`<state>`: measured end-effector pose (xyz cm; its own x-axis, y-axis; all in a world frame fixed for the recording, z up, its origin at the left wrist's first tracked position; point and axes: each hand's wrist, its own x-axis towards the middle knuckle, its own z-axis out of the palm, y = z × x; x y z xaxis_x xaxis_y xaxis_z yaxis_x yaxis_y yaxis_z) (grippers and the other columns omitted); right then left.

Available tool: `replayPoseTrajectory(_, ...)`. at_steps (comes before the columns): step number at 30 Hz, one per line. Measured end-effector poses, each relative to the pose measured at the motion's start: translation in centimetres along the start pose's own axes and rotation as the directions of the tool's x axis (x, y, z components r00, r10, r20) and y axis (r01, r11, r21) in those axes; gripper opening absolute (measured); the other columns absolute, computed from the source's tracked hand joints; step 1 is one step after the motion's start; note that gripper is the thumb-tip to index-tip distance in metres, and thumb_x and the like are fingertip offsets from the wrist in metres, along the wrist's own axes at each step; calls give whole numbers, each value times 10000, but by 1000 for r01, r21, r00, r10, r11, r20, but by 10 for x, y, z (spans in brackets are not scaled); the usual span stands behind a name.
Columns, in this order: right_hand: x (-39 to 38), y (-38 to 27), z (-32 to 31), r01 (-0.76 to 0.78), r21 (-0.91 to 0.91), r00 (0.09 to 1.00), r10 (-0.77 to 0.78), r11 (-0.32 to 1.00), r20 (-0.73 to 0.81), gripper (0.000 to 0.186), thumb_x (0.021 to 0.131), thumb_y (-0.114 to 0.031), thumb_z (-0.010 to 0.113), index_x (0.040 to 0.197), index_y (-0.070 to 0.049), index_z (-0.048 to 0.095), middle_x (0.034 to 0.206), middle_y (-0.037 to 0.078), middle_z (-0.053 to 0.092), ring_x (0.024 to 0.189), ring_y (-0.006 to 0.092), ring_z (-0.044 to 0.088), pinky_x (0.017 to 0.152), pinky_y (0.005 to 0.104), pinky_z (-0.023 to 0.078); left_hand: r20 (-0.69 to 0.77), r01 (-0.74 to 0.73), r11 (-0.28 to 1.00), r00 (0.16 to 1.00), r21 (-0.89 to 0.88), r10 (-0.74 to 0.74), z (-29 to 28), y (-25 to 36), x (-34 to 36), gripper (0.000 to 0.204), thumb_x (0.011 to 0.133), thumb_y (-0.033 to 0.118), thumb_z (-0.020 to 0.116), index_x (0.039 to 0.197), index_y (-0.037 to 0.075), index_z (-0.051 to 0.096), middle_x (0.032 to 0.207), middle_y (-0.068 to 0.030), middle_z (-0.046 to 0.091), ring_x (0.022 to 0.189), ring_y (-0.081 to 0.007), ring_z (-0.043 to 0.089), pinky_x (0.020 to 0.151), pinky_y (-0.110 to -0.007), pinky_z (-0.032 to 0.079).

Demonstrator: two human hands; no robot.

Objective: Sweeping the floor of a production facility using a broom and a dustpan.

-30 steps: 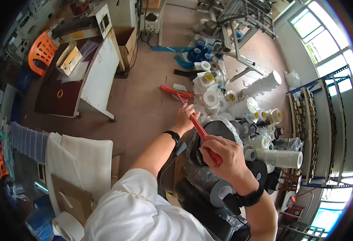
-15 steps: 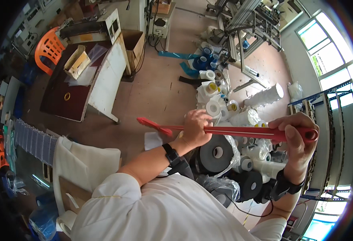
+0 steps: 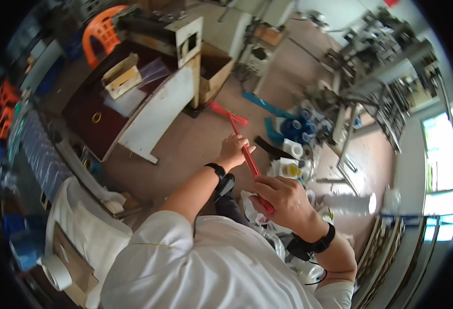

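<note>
Both my hands are closed around the handle of a long red broom. My left hand grips it partway down, arm stretched forward. Nearer my body, my right hand wraps round the upper part, and the handle's end pokes out below the fist. The red broom head lies far from me, low near the brown floor, beside the desk; its bristles are too blurred to make out.
A dark-topped desk with an open carton stands at the left, an orange chair behind it. Rolls of film and tape crowd the floor at right, near metal frames. White sheeting lies at lower left.
The broom has swung from lying crosswise to pointing away from me. My right hand has come inward and the broom head has moved towards the desk. The view has turned left.
</note>
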<state>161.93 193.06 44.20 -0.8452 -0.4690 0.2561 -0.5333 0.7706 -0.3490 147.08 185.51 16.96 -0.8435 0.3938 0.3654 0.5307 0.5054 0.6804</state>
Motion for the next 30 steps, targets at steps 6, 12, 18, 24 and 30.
replayPoseTrajectory(6, 100, 61, -35, 108, 149, 983, -128, 983, 132, 155, 693, -59, 732, 825, -46, 652, 797, 101, 674, 610, 258, 652, 554, 347, 536, -266, 26, 998, 963, -56, -40, -6, -33, 43, 257, 798, 274, 718, 642, 107, 602, 706, -75, 628, 882, -330, 624, 809, -473, 478)
replayPoseTrajectory(12, 157, 79, -65, 211, 411, 953, -279, 887, 114, 90, 731, -66, 719, 781, -14, 665, 770, 124, 681, 574, 235, 646, 522, 322, 518, -377, 199, 976, 900, -93, -219, -66, -9, 3, 235, 769, 186, 710, 596, 92, 581, 716, -89, 643, 886, -336, 641, 804, -477, 477)
replayPoseTrajectory(18, 206, 62, -126, -105, 654, 994, 84, 749, 63, 79, 771, -53, 663, 813, 9, 688, 779, 105, 697, 583, 164, 641, 494, 275, 482, -604, 146, 989, 788, 1, -116, -105, 23, 43, 161, 717, 112, 702, 608, 68, 593, 615, -126, 593, 689, -341, 624, 699, -427, 495)
replayPoseTrajectory(24, 228, 54, -88, 385, 274, 914, -405, 881, 20, 74, 810, -56, 631, 830, 11, 658, 830, 143, 706, 634, 201, 667, 531, 281, 516, -498, 269, 962, 829, -44, -255, -123, -29, 92, 248, 770, 165, 682, 580, 68, 555, 608, -102, 579, 675, -313, 597, 689, -456, 446)
replayPoseTrajectory(30, 239, 28, -13, 432, 439, 806, -556, 788, 203, 80, 781, -52, 637, 831, 4, 663, 830, 183, 704, 630, 266, 676, 611, 284, 545, -651, 485, 871, 636, -81, -414, -120, -68, 11, 284, 804, 193, 678, 581, 72, 552, 603, -111, 579, 649, -323, 589, 700, -445, 456)
